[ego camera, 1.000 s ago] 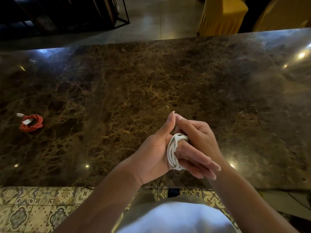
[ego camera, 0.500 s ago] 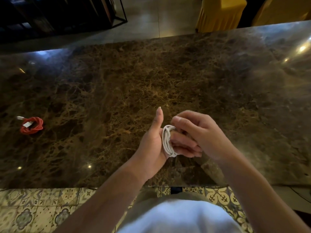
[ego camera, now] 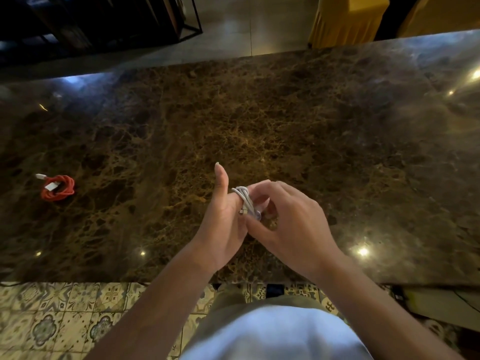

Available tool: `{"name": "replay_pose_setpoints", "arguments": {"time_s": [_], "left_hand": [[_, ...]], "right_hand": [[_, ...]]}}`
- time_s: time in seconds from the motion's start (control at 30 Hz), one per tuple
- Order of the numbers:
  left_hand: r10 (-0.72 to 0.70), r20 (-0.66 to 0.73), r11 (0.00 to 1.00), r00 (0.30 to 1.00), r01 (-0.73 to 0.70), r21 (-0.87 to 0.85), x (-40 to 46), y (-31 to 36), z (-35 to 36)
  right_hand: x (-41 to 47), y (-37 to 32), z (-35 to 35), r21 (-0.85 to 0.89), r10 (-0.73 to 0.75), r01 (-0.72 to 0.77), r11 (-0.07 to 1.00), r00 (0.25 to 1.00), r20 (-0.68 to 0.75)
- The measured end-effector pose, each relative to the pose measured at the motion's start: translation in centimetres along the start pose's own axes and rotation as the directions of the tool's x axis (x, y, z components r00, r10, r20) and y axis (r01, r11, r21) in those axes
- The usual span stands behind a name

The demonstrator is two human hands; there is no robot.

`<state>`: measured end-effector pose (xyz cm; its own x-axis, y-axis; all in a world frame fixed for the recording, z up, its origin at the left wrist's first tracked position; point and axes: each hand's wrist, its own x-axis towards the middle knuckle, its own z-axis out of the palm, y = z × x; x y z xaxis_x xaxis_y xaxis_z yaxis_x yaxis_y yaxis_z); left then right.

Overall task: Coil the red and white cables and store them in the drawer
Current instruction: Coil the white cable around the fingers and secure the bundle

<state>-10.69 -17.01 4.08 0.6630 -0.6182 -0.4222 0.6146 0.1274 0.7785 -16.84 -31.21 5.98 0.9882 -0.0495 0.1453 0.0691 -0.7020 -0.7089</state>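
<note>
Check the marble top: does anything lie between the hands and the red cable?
Nothing visible does. The red cable lies coiled far left on the bare marble top; both hands are busy with the white cable.

Beyond my hands spreads a glossy brown marble counter [ego camera: 285, 120]; past it, yellow-draped chairs [ego camera: 348, 19], perhaps dark shelving [ego camera: 98, 19].
</note>
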Motion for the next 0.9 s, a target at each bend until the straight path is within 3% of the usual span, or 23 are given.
{"name": "replay_pose_setpoints", "arguments": {"time_s": [0.2, 0.33, 0.43, 0.6, 0.73, 0.8, 0.9], "left_hand": [[-0.015, -0.037, 0.998, 0.999, 0.013, -0.053, -0.1, -0.3, 0.6], [-0.026, -0.028, 0.995, 0.999, 0.024, -0.095, 0.0, -0.9, 0.1], [-0.034, -0.006, 0.995, 0.999, 0.033, -0.091, 0.1, -1.1, -0.6], [-0.045, 0.102, 0.994, 0.994, 0.055, -0.09, 0.7, -0.9, -0.7], [-0.02, 0.063, 0.999, 0.998, 0.018, 0.028, 1.2, -1.4, -0.5], [-0.014, -0.016, 0.993, 1.0, 0.016, 0.121, 1.1, -1.3, -0.1], [0.047, -0.059, 0.951, 0.997, -0.026, 0.309, 0.7, -0.8, 0.0]], "right_hand": [[0.2, 0.4, 1.3, -0.04, -0.015, 0.014, 0.999, 0.999, -0.041], [0.4, 1.4, 1.7, 0.365, 0.16, -0.179, 0.914, 0.984, 0.082], [0.4, 1.9, 1.7, 0.468, 0.168, -0.2, 0.861, 0.98, 0.11], [0.6, 2.3, 1.8, 0.751, 0.37, -0.386, 0.536, 0.907, 0.202], [0.6, 2.8, 2.1, 0.769, 0.431, -0.331, 0.546, 0.899, 0.081], [0.7, 3.1, 2.1, 0.73, 0.421, -0.3, 0.614, 0.907, 0.018], [0.5, 3.5, 1.8, 0.651, 0.34, -0.286, 0.703, 0.939, 0.045]]}}
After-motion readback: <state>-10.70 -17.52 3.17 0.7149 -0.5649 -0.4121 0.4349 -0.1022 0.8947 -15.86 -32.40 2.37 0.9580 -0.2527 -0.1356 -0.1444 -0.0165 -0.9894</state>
